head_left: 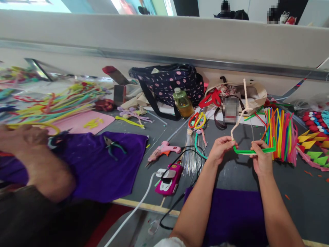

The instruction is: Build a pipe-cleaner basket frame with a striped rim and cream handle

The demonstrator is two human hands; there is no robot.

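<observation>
My left hand [220, 148] pinches the left end of a green pipe cleaner [248, 151] where a white pipe cleaner [245, 99] joins it. The white one loops up and stands tall above my hands. My right hand [261, 158] grips the green pipe cleaner near its middle, and its right end bends up beside an upright bundle of colourful pipe cleaners [281, 135]. Both hands hover over the dark grey table [295, 185].
A co-worker's arm [38, 161] reaches in at the left over purple felt [102, 164] with pliers [113, 145]. A pink glue gun [164, 149], a pink phone [169, 178], cables, an oil bottle [183, 102], a dotted bag [169, 82] and paper shapes [316, 144] crowd the table.
</observation>
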